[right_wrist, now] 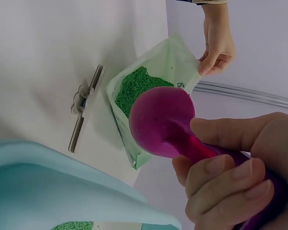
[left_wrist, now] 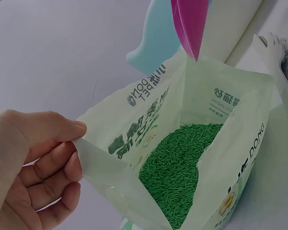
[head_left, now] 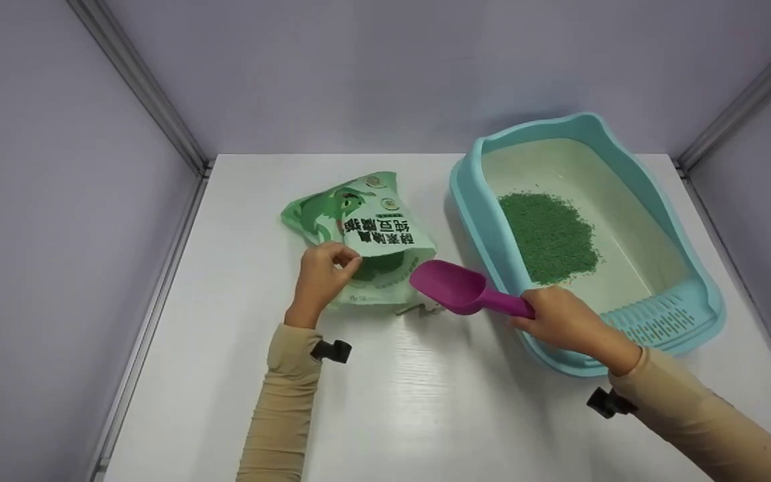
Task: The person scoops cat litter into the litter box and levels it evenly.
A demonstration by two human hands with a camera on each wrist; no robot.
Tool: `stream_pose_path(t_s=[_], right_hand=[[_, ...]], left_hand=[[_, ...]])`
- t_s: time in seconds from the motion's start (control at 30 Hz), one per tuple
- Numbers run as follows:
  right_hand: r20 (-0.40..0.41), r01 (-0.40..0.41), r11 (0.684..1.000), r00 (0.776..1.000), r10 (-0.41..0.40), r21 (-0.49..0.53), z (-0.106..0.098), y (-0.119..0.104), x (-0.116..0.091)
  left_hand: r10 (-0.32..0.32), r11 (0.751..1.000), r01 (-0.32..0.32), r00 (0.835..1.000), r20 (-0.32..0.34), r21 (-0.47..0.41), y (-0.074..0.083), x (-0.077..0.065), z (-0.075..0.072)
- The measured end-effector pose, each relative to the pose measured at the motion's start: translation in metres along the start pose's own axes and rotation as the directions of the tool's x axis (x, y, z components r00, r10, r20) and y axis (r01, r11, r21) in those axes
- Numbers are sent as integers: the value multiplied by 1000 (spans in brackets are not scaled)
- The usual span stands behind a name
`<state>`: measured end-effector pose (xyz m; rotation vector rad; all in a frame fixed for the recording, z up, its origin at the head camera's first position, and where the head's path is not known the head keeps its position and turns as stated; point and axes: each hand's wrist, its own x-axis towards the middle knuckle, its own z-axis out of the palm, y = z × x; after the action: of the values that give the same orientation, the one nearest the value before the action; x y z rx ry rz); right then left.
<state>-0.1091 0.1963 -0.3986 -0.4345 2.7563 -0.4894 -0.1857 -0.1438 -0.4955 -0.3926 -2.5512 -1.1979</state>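
My left hand point(head_left: 322, 278) pinches the edge of an opened pale-green litter bag point(head_left: 385, 201) between thumb and index finger, its other fingers loosely curled. Green pellets point(left_wrist: 177, 167) fill the lower part of the bag, as the left wrist view shows. In my right hand point(head_left: 563, 321) is a magenta scoop point(head_left: 452, 284), gripped by its handle. Its bowl is empty and hangs near the bag's mouth, on the right. Beneath that hand stands a light-blue litter box point(head_left: 482, 221) with a patch of green pellets point(head_left: 549, 237) on its white floor.
A white clip point(right_wrist: 90, 93) lies on the white table point(head_left: 385, 402) beside the bag, partly behind the scoop in the head view. Pale wall panels point(head_left: 419, 73) rise at the back and both sides. A slotted step point(head_left: 660, 321) forms the box's near end.
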Motion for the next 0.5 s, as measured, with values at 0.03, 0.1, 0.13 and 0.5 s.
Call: stream_pose_path(t_s=[0.03,0.1,0.13,0.5], right_hand=[[0,-3,1000,1000,3,-3,2,-1,2],[-6,-6,1000,1000,6,-10,7,-3,5],[-10,-8,1000,1000,8,-12,10,-4,7],[-71,29,1000,997,-30,-4,41,-19,24]], left_hand=[[0,1000,0,1000,0,-1,0,0,0],[0,1000,0,1000,0,-4,-1,0,0],[-1,1000,1,1000,-1,-7,-1,0,0],[3,1000,-3,1000,-11,-25,-1,-1,0]])
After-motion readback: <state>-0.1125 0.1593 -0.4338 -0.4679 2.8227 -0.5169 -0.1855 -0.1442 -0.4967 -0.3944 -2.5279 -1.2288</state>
